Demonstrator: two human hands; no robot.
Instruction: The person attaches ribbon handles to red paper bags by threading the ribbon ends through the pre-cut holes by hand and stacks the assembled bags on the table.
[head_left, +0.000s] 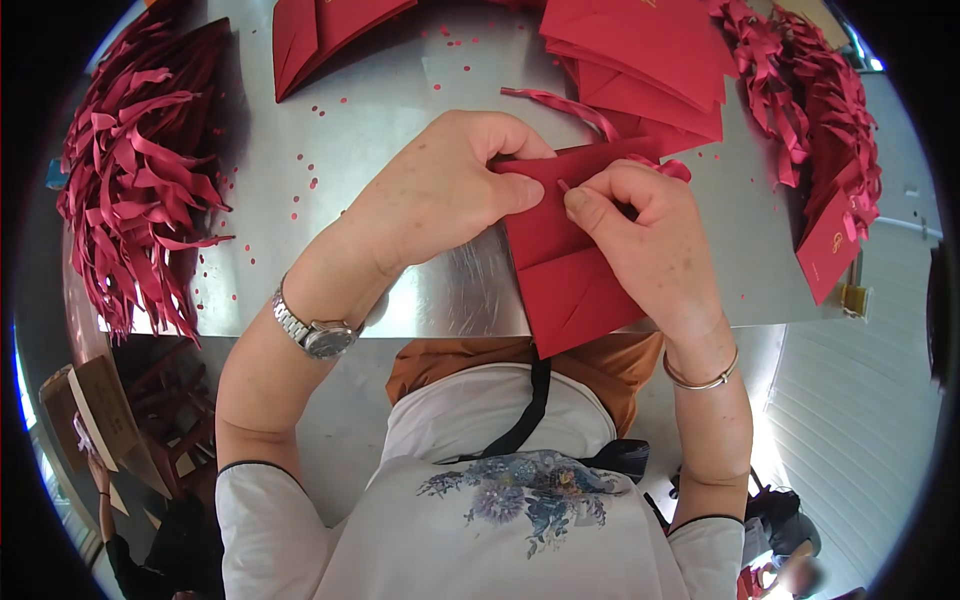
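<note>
A red paper bag (575, 300) lies folded flat at the table's front edge, its lower end jutting past the edge. My left hand (435, 190) grips its upper left part, thumb on the near face and fingers hidden behind. With thumb and forefinger my right hand (655, 240) pinches a dark red ribbon (563, 186) whose tip shows near the upper part of the bag. More ribbon (676, 170) emerges beyond the right hand. Behind the bag, another ribbon (570, 103) trails from a stack of red bags (640, 60).
A large heap of ribboned bags (140, 180) hangs over the table's left end; more ribboned bags (825, 150) lie at the right. Another red bag (330, 35) stands at the back. Small red paper dots are scattered over the metal table (400, 300). Other people appear at the lower corners.
</note>
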